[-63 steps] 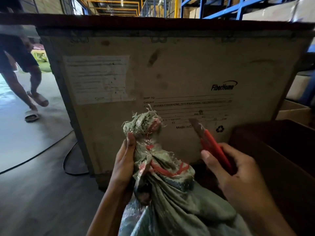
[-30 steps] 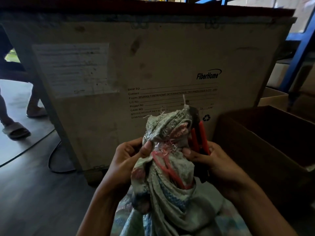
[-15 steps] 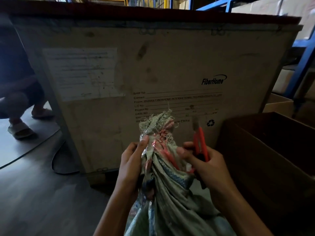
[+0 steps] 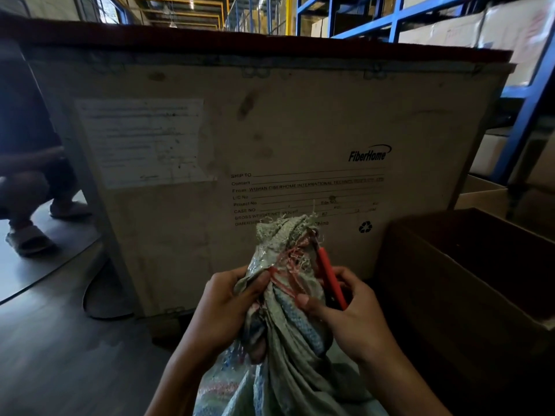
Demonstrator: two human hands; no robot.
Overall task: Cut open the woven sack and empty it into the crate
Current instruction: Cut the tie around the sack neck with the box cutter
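Note:
A grey-green woven sack (image 4: 288, 364) stands in front of me, its bunched neck tied with frayed red string (image 4: 289, 265). My left hand (image 4: 228, 307) grips the neck from the left, just under the tie. My right hand (image 4: 345, 319) holds a red utility knife (image 4: 330, 277) against the right side of the neck, its tip up at the string, and its thumb presses on the sack. Behind the sack rises a big plywood crate (image 4: 270, 139) printed "FiberHome"; its inside is hidden.
An open brown cardboard box (image 4: 468, 283) sits at my right. Blue shelving (image 4: 525, 121) with cartons stands behind it. A person crouches in sandals (image 4: 27, 238) at the left edge. A dark cable (image 4: 90, 298) loops on the floor by the crate's corner.
The knife, held clear of the sack at first, has come in against the tied neck, its tip at the string. My left hand has shifted lower on the neck. The bystander walked, then crouched.

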